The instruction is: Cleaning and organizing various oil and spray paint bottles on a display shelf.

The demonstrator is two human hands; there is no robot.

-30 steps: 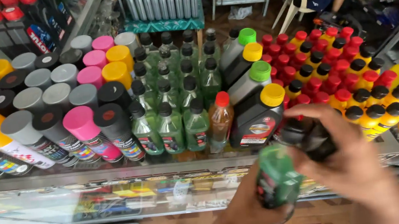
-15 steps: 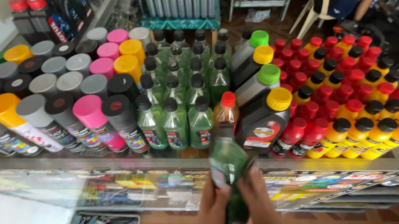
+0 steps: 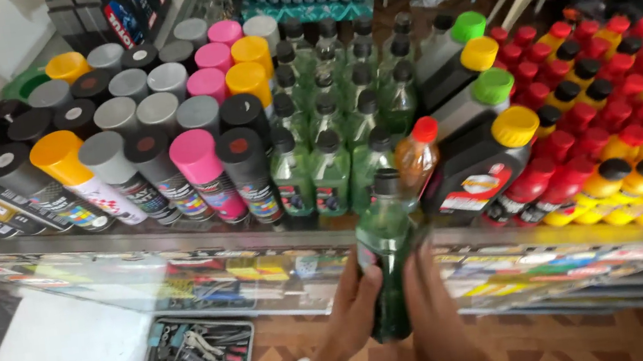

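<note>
- Your left hand (image 3: 354, 300) & right hand (image 3: 438, 314) are both wrapped round a green bottle (image 3: 385, 255), upright, just above the glass bench (image 3: 180, 240) front edge.
- Step, I'd judge: bringing it to the green bottle rows (image 3: 322, 122).
- Next needs a steady set-down in the gap beside the orange bottle (image 3: 416, 156), w/o knocking neighbours.

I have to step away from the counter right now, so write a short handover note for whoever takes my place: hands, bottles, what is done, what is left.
Left hand: wrapped around the left side of the green bottle.
Right hand: on the bottle's right side, fingers around its lower half.
The bottle is upright, black cap on, held at the front edge of the glass counter, just before the rows of green bottles.
Beside that spot: an orange bottle with a red cap and black bottles with yellow and green caps.
Done: bottle in hand, capped.
Left: it is not yet standing on the counter.
</note>
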